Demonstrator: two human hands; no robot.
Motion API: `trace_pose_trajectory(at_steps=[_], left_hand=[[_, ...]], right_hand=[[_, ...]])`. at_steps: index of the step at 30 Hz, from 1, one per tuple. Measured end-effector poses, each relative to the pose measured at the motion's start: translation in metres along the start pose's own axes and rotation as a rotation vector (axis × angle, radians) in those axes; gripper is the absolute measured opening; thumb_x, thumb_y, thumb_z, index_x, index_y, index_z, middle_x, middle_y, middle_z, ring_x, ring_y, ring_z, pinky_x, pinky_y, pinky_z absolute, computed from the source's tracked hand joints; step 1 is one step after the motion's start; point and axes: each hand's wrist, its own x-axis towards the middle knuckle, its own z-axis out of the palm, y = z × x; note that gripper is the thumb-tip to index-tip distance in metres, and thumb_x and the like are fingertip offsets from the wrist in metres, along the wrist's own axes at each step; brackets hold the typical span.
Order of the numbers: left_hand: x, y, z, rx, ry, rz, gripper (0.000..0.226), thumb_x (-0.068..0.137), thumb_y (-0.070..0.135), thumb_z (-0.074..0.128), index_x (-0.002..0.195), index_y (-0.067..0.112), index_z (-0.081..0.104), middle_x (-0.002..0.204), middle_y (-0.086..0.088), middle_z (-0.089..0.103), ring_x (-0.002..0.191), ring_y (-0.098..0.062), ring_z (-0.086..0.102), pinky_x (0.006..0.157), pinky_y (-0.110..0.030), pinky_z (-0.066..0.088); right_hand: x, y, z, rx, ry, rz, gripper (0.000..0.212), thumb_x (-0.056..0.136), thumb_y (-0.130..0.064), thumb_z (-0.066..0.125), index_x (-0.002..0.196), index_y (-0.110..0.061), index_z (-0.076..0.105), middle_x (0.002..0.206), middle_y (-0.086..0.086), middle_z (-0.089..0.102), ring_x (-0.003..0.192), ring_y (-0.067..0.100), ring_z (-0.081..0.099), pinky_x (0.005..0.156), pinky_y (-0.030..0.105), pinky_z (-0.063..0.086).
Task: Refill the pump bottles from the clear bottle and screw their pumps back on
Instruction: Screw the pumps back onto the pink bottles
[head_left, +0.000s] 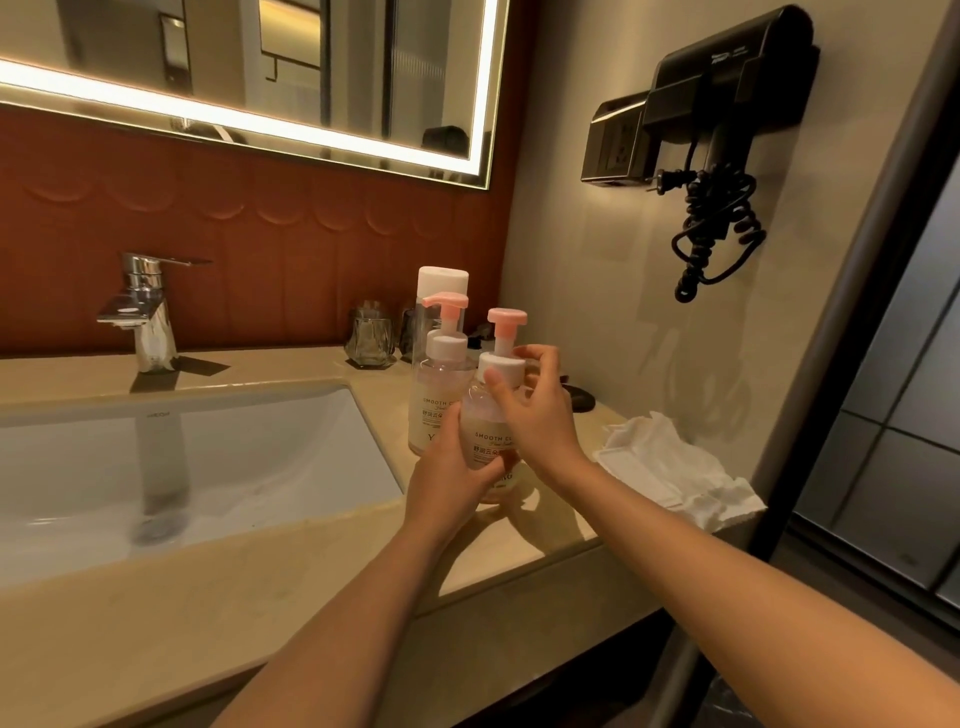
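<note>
Left hand: My left hand (451, 480) gripped the front pump bottle (492, 441) low on its body, with the fingers curled round its left side and front.
Right hand: My right hand (540, 415) pinched the white collar of the front pump (503, 365), thumb on the near face and fingers curled round the far side.
Front pump bottle: It stood upright between my hands on the countertop (260, 597), right of the sink (234, 457) and near the front edge. It held pale liquid and had a printed label facing me.
Front pump: Its pink head sat on top and its collar sat on the bottle's neck. I could not tell how far it was screwed down.
Back pump bottle: It (434, 410) stood upright just behind and to the left of the front one, with the back pump (445, 304) on it, the nozzle pointing left.
Clear bottle: It (442, 280) stood upright behind the back pump bottle, with its white cap on. Most of its body was hidden.
Faucet: A chrome faucet (145, 312) stood behind the sink.
Glasses: Clear tumblers (370, 338) stood at the back wall, left of the bottles.
Cloth: A crumpled white cloth (670, 467) lay on the counter's right end, apart from my right hand.
Wall: A black hair dryer (727, 104) hung in its holder with its cord coiled below.
Mirror: A lit mirror (260, 62) hung above the sink.
</note>
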Motion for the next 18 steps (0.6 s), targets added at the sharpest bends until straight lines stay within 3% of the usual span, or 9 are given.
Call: trace_pose_trajectory(at_steps=[4, 7, 12, 14, 18], left_hand=[[0.0, 0.0, -0.001, -0.02, -0.001, 0.019, 0.075, 0.075, 0.043, 0.071, 0.137, 0.032, 0.03, 0.126, 0.007, 0.055, 0.109, -0.014, 0.057, 0.084, -0.034, 0.053], [0.0, 0.0, -0.002, -0.016, 0.001, 0.031, 0.074, 0.073, 0.049, 0.07, 0.135, 0.033, 0.032, 0.123, 0.008, 0.057, 0.108, -0.013, 0.057, 0.084, -0.035, 0.053], [0.0, -0.001, -0.001, -0.03, 0.001, 0.019, 0.075, 0.072, 0.05, 0.071, 0.134, 0.034, 0.032, 0.125, 0.009, 0.056, 0.11, -0.012, 0.056, 0.082, -0.028, 0.05], [0.001, -0.002, 0.0, -0.031, 0.004, 0.017, 0.076, 0.072, 0.05, 0.071, 0.135, 0.034, 0.032, 0.126, 0.009, 0.055, 0.11, -0.012, 0.056, 0.081, -0.027, 0.049], [0.001, -0.002, 0.0, -0.043, -0.009, 0.022, 0.075, 0.072, 0.052, 0.07, 0.134, 0.036, 0.031, 0.125, 0.01, 0.054, 0.108, -0.01, 0.055, 0.077, -0.022, 0.047]], right_hand=[[0.005, -0.005, 0.0, 0.015, 0.077, 0.003, 0.029, 0.09, -0.045, 0.05, 0.103, -0.022, 0.039, 0.103, -0.005, 0.056, 0.09, 0.013, 0.06, 0.07, 0.027, 0.053], [0.019, -0.011, -0.002, 0.024, 0.109, 0.032, 0.021, 0.091, -0.036, 0.053, 0.097, -0.019, 0.042, 0.09, -0.007, 0.054, 0.081, 0.01, 0.055, 0.061, 0.021, 0.044], [0.022, -0.013, 0.003, 0.103, -0.215, 0.192, 0.038, 0.097, -0.037, 0.04, 0.132, -0.023, 0.037, 0.116, -0.004, 0.051, 0.104, 0.015, 0.052, 0.081, 0.03, 0.045], [0.019, -0.011, -0.001, 0.001, -0.198, 0.137, 0.039, 0.097, -0.044, 0.036, 0.125, -0.019, 0.046, 0.115, 0.001, 0.057, 0.105, 0.019, 0.057, 0.084, 0.034, 0.049], [0.008, -0.008, -0.009, -0.274, -0.051, -0.055, 0.044, 0.096, -0.047, 0.029, 0.098, -0.012, 0.055, 0.098, 0.007, 0.064, 0.09, 0.022, 0.06, 0.078, 0.043, 0.052]])
